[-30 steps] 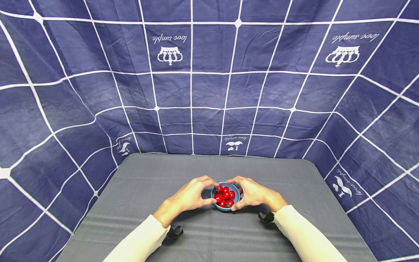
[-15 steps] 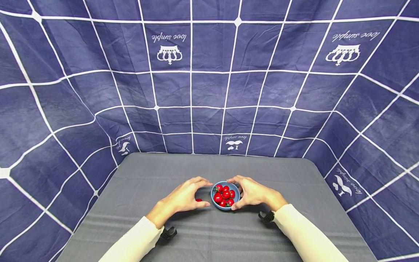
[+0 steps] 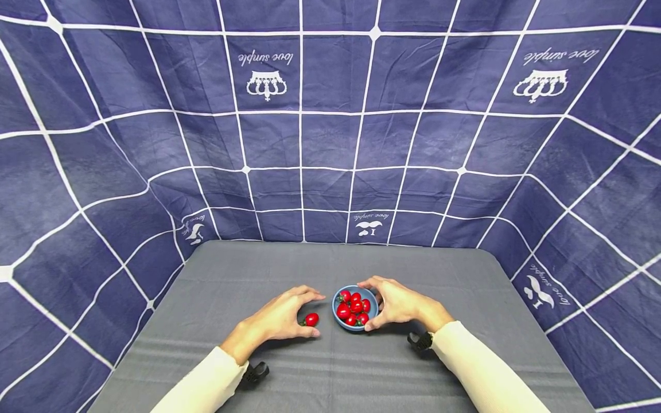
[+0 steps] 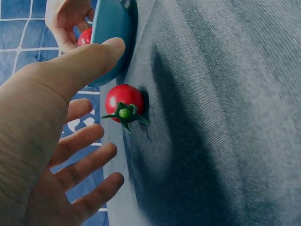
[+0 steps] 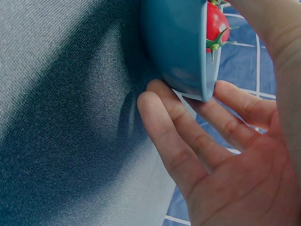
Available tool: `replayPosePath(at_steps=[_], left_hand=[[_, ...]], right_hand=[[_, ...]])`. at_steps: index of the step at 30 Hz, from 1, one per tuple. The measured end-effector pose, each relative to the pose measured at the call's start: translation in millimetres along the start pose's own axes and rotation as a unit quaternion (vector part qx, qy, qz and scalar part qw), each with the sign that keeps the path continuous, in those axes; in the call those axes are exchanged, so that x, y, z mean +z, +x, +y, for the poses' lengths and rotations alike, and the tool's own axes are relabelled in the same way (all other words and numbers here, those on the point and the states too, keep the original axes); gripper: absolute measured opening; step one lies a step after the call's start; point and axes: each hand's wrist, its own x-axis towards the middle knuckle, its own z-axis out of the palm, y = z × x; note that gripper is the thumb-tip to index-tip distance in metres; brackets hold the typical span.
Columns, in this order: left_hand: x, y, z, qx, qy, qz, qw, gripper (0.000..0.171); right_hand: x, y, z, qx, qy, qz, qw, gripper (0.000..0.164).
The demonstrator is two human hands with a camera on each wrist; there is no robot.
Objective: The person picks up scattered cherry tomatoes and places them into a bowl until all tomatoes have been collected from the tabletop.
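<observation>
A small blue bowl [image 3: 370, 295] holding several red cherry tomatoes [image 3: 343, 311] stands on the grey cloth. My right hand [image 3: 396, 302] grips its right side, thumb at the near rim and fingers curved round the far side; in the right wrist view those fingers lie along the bowl's wall [image 5: 174, 42]. Left of the bowl, one loose cherry tomato [image 3: 312, 319] with a green stem [image 4: 124, 113] lies on the cloth. My left hand [image 3: 281, 317] is spread around it, thumb on the near side and fingers on the far side, with gaps showing between hand and tomato.
Grey cloth [image 3: 248, 269] covers the table. Behind and at both sides hangs a blue curtain [image 3: 330, 143] with white grid lines. A black wrist strap [image 3: 256, 373] sits at the left cuff, another strap [image 3: 420, 342] at the right.
My left hand has moved left from the bowl's left rim to around the loose tomato, which now shows between thumb and fingers. The right hand and the bowl have stayed in place.
</observation>
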Motion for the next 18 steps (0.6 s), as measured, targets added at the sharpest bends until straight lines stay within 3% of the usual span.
replayPosePath(at_steps=[18], left_hand=[[0.4, -6.4, -9.1, 0.055, -0.022, -0.016, 0.9981, 0.061]], right_hand=[[-1.4, 0.5, -1.0, 0.004, -0.003, -0.003, 1.0, 0.101]])
